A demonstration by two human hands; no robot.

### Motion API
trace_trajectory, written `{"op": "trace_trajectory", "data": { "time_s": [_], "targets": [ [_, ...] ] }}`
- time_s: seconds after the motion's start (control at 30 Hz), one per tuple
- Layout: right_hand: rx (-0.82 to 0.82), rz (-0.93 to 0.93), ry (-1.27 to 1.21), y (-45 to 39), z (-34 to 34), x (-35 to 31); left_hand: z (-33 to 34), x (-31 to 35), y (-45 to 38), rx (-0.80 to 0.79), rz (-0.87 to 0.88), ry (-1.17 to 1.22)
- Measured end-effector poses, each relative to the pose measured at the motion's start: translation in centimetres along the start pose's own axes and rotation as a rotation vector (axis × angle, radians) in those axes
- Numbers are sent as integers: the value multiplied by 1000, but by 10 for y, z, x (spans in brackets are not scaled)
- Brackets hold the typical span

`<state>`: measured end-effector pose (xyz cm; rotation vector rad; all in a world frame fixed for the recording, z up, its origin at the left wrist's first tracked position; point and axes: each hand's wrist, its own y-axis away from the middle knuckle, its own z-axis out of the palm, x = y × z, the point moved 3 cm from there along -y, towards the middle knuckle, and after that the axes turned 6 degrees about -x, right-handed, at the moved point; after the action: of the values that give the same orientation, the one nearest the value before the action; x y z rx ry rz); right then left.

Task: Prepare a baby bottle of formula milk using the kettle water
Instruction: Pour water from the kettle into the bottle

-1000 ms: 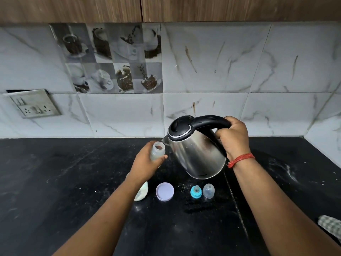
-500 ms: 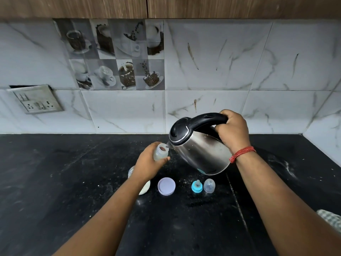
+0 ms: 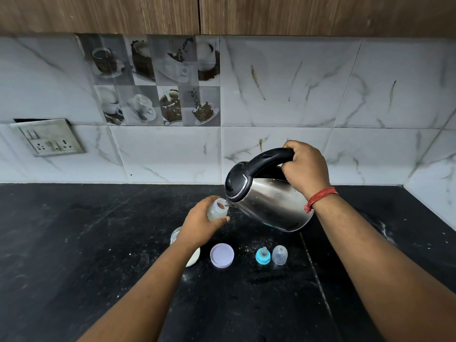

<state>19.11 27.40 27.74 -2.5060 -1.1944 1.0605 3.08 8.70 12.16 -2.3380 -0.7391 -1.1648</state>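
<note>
Kettle (image 3: pixel 269 203): brushed steel body, shiny, with a glossy black plastic lid and handle. Bottle (image 3: pixel 217 209), at the kettle's spout: cloudy translucent plastic. Below the kettle: lilac lid (image 3: pixel 221 255), smooth matt plastic; teat (image 3: pixel 263 255), clear and soft-looking, in a blue plastic ring; cap (image 3: pixel 279 254), clear plastic. Worktop (image 3: pixel 74 243): black polished stone, dusted with pale specks. Behind the kettle: glossy marble-look tiles (image 3: pixel 296 95); above them, matt wood-grain cabinets (image 3: pixel 222 13).

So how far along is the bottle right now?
Done: the teat and clear cap are off, on the counter. In hand: the right hand tips the kettle at the bottle in the left hand. Left: teat and cap back on.
</note>
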Motion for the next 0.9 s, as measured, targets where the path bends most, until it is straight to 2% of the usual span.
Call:
{"op": "trace_trajectory", "data": {
  "time_s": [0.9],
  "targets": [
    [-53,-141,205,-45,1,-38,-10,0,-29,-11,19,46]
  ]
}}
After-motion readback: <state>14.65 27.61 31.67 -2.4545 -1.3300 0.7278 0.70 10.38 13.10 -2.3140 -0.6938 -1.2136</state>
